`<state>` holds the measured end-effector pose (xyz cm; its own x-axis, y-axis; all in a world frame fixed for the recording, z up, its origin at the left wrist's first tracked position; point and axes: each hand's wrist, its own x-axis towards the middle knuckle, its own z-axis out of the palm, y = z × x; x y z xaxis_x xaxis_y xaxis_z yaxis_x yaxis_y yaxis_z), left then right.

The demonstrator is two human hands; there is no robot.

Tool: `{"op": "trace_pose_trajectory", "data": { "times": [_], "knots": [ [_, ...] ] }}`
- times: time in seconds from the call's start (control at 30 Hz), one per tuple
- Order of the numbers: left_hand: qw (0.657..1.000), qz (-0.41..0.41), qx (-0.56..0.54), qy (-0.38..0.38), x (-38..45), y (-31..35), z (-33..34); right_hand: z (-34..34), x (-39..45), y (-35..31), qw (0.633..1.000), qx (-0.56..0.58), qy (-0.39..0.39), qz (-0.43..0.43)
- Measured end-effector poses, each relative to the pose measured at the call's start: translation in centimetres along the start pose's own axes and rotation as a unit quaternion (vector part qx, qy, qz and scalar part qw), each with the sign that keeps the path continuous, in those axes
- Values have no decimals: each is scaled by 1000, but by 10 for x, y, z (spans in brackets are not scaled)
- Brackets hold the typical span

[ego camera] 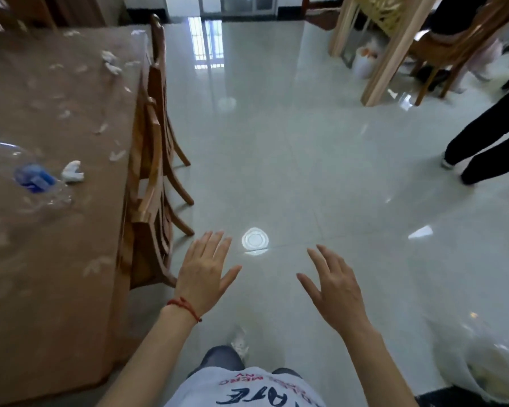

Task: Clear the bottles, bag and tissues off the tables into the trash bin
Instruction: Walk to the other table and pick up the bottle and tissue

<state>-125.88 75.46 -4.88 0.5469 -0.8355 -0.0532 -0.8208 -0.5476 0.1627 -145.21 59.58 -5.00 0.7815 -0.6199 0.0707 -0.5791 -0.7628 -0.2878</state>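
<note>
Both hands are held out over the glossy tiled floor [306, 142] in the lower middle of the frame, fingers straight and spread, nothing held. The left hand [203, 274] carries a red string bracelet [185, 306] at the wrist; the right hand [335, 292] is well apart from it.

At the left edge of the frame, one clear plastic bottle [27, 174] with a blue label is seen lying on its side on the brown-covered table [41, 259], its long axis running from upper left to lower right. Just beside it, to the right, lies one crumpled tissue [72, 171]. A second crumpled tissue [110, 61] lies farther up the table, in the upper left. Smaller white scraps are scattered across the cloth; their number cannot be told through the blur.

Wooden chairs [153, 160] are pushed against the table's right edge. A white plastic bag [482, 368] is seen at the lower right.
</note>
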Motion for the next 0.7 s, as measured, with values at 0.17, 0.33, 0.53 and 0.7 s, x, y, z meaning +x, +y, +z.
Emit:
{"op": "trace_pose_trajectory", "data": {
  "times": [0.17,0.33,0.53,0.7],
  "knots": [
    [1000,-13,10,-7,45,-19,-5,5,53,-7,1000,7,-3,-10],
    [1000,-22,12,-18,86,-29,-8,5,98,-1,1000,15,3,-18],
    [998,-57,13,-22,154,-36,-8,12,178,20,999,28,-7,-43],
    [995,-102,10,-4,218,-35,-16,6,265,45,997,20,-14,-77]
  ]
}}
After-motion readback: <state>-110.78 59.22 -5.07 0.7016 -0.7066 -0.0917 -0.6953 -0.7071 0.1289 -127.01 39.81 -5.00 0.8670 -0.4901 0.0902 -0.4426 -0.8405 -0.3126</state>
